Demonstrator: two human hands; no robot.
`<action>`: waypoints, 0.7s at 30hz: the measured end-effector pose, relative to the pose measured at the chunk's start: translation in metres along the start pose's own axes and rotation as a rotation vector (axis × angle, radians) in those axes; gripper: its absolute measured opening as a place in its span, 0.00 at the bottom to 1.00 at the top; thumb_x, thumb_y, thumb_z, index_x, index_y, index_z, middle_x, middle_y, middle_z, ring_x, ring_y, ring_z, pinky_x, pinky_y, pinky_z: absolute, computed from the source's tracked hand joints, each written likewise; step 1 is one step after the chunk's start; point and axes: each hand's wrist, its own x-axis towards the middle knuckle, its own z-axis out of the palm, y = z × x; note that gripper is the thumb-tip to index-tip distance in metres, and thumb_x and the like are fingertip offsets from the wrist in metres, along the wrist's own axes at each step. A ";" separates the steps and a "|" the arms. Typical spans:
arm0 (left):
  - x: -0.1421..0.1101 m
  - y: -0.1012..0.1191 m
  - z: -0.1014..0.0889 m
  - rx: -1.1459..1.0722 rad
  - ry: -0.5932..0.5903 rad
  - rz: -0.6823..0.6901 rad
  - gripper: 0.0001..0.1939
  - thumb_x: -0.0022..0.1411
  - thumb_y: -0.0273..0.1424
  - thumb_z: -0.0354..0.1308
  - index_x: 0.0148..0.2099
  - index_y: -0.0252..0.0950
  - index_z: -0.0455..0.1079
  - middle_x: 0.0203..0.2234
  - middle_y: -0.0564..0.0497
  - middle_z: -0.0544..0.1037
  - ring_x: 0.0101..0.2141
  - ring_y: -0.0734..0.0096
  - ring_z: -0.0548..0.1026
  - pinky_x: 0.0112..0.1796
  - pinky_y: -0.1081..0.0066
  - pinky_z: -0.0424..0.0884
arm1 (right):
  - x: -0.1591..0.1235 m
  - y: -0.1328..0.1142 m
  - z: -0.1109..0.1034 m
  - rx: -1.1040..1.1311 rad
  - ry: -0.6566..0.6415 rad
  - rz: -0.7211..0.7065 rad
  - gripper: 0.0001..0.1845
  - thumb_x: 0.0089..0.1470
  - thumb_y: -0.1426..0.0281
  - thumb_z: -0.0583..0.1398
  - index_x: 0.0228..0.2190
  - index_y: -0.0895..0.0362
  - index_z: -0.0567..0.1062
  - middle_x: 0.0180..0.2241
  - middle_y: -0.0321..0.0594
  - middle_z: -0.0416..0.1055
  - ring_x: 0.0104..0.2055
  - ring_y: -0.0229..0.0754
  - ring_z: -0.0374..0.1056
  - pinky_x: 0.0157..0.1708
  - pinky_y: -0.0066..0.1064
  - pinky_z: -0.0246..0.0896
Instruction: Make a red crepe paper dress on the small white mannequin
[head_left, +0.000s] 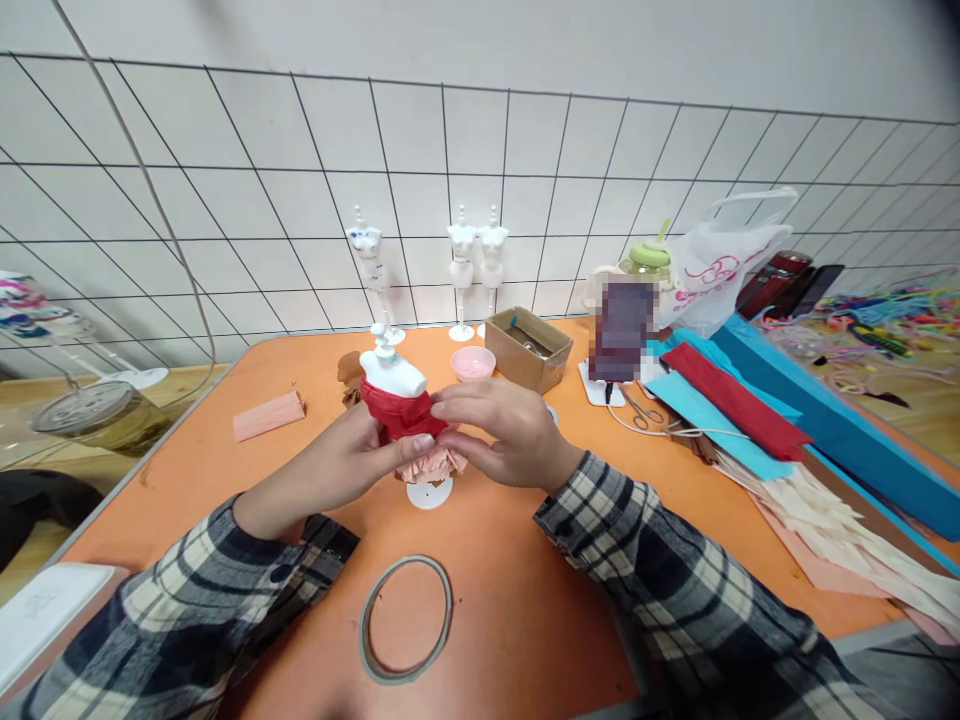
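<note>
A small white dress-form mannequin (395, 374) stands tilted between my hands on a round white base (430, 493). Red crepe paper (399, 412) wraps its torso, and ruffled pink paper (431, 466) shows below. My left hand (360, 440) is closed round the mannequin's waist from the left, its thumb pressed on the front of the red paper. At the right side, my right hand (506, 425) pinches the edge of the red paper between thumb and fingers. Its fingertips partly cover that edge.
A roll of tape (365, 622) lies in front. Three bare mannequins (462, 262) stand at the wall, near a pink bowl (473, 364) and a cardboard box (536, 370). Scissors (642, 408) and stacked coloured paper (735, 400) lie right; a pink paper roll (268, 416) lies left.
</note>
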 end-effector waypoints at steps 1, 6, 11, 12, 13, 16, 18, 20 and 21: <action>0.000 0.001 0.000 0.000 0.008 0.003 0.15 0.63 0.46 0.58 0.40 0.38 0.72 0.34 0.50 0.77 0.35 0.63 0.75 0.37 0.67 0.75 | 0.000 0.000 0.001 -0.012 -0.015 -0.008 0.11 0.63 0.68 0.58 0.46 0.50 0.76 0.47 0.41 0.77 0.50 0.42 0.73 0.50 0.37 0.67; 0.001 0.003 0.000 0.001 0.005 0.008 0.15 0.62 0.45 0.59 0.40 0.37 0.72 0.34 0.49 0.77 0.35 0.62 0.75 0.37 0.67 0.74 | 0.002 -0.003 0.003 0.005 0.019 -0.043 0.09 0.64 0.69 0.57 0.43 0.54 0.77 0.40 0.42 0.79 0.44 0.42 0.74 0.46 0.36 0.67; 0.000 0.000 -0.002 0.017 -0.031 0.012 0.15 0.65 0.44 0.57 0.43 0.38 0.71 0.37 0.49 0.78 0.37 0.63 0.75 0.38 0.68 0.74 | 0.008 -0.008 0.000 0.074 0.033 0.051 0.05 0.61 0.71 0.61 0.38 0.55 0.78 0.35 0.40 0.80 0.38 0.42 0.73 0.42 0.34 0.65; 0.000 -0.001 -0.002 0.019 -0.029 0.011 0.15 0.65 0.43 0.57 0.44 0.38 0.71 0.37 0.49 0.78 0.37 0.63 0.76 0.38 0.68 0.74 | 0.009 -0.009 -0.001 0.088 0.034 0.089 0.04 0.60 0.71 0.62 0.36 0.55 0.78 0.34 0.39 0.79 0.38 0.42 0.73 0.42 0.33 0.65; 0.000 -0.002 -0.002 0.021 -0.026 0.012 0.14 0.64 0.43 0.58 0.45 0.38 0.71 0.38 0.49 0.78 0.37 0.63 0.76 0.38 0.68 0.74 | 0.010 -0.009 -0.001 0.101 0.036 0.124 0.03 0.59 0.71 0.62 0.35 0.55 0.78 0.34 0.39 0.79 0.37 0.41 0.73 0.41 0.33 0.65; 0.000 -0.003 -0.002 0.024 -0.045 0.028 0.13 0.66 0.42 0.57 0.44 0.38 0.71 0.36 0.50 0.77 0.36 0.65 0.75 0.38 0.70 0.74 | 0.012 -0.011 -0.001 0.103 0.017 0.183 0.02 0.59 0.71 0.63 0.33 0.55 0.77 0.32 0.37 0.77 0.37 0.40 0.71 0.40 0.32 0.64; 0.000 -0.002 -0.002 0.035 -0.082 0.040 0.13 0.67 0.42 0.56 0.43 0.38 0.70 0.35 0.51 0.77 0.35 0.67 0.75 0.37 0.71 0.73 | 0.013 -0.012 -0.001 0.065 0.020 0.173 0.04 0.59 0.70 0.62 0.32 0.55 0.77 0.32 0.38 0.76 0.37 0.41 0.70 0.39 0.32 0.64; 0.000 -0.002 -0.001 0.054 -0.085 0.048 0.12 0.67 0.42 0.56 0.42 0.38 0.70 0.34 0.52 0.76 0.35 0.68 0.74 0.37 0.72 0.73 | 0.012 -0.013 -0.001 0.022 0.031 0.137 0.06 0.60 0.70 0.61 0.31 0.56 0.76 0.34 0.41 0.76 0.39 0.41 0.70 0.41 0.33 0.64; 0.000 -0.002 -0.001 0.060 -0.074 0.046 0.13 0.66 0.42 0.56 0.41 0.37 0.70 0.34 0.52 0.76 0.35 0.68 0.74 0.37 0.72 0.73 | 0.012 -0.015 -0.001 0.008 0.035 0.117 0.07 0.61 0.71 0.60 0.31 0.56 0.76 0.35 0.42 0.76 0.39 0.41 0.70 0.41 0.33 0.64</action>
